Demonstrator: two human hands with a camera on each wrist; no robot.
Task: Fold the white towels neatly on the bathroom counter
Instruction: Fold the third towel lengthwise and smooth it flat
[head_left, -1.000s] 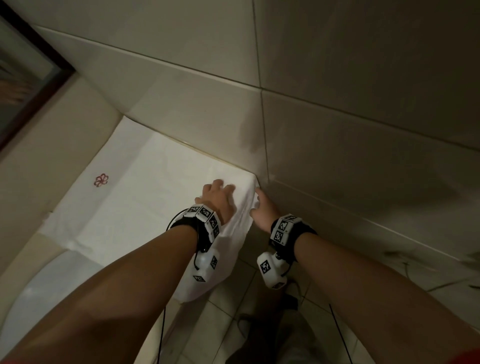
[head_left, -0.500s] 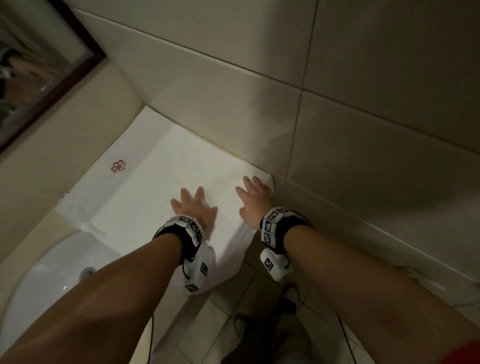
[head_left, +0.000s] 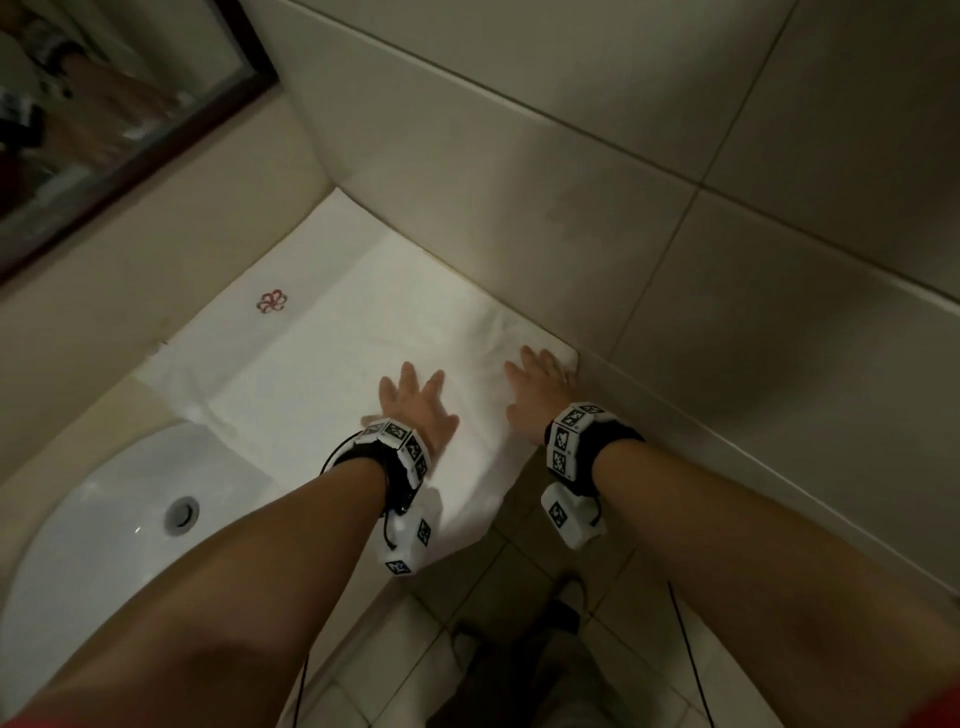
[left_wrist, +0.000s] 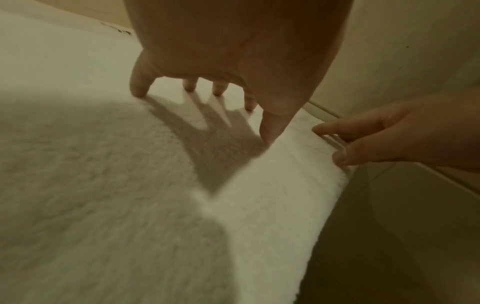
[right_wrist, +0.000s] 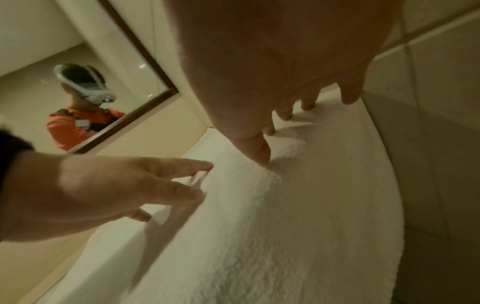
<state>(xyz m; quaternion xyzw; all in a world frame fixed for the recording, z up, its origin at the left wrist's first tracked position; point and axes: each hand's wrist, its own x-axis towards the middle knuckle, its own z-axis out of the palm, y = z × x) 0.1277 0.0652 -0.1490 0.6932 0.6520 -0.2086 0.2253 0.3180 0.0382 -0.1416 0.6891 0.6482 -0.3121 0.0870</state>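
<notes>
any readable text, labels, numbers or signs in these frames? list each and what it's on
No readable words or numbers in any view.
Red flower emblem on the white towel: a motif, no letters.
Black-and-white square markers on the left wristband and the right wristband: coded patterns, not text.
White tag on the orange shirt in the mirror: too small and blurred to read.

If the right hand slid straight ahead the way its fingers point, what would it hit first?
Probably the tiled wall. The right hand lies flat on the towel near its far corner, fingers aimed at the wall just beyond.
</notes>
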